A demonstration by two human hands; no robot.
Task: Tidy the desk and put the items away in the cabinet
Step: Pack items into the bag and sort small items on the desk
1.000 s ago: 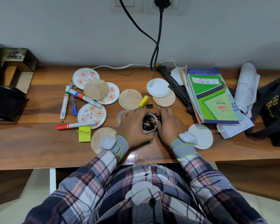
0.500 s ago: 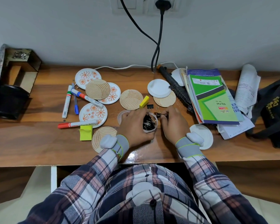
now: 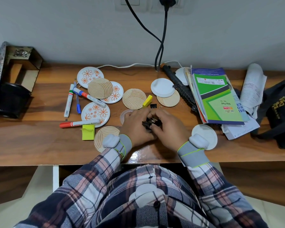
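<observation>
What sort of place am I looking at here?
Likely a home study or office: a wooden desk against a wall, strewn with markers, a slip pad and binder clips.

A home or office desk: a wooden tabletop (image 3: 39, 145) set against a plain wall (image 3: 72, 30), sockets (image 3: 151, 4) above it, and markers (image 3: 69, 100), sticky notes (image 3: 88, 134), coasters (image 3: 133, 98) and a slip pad (image 3: 219, 102) on it.
</observation>
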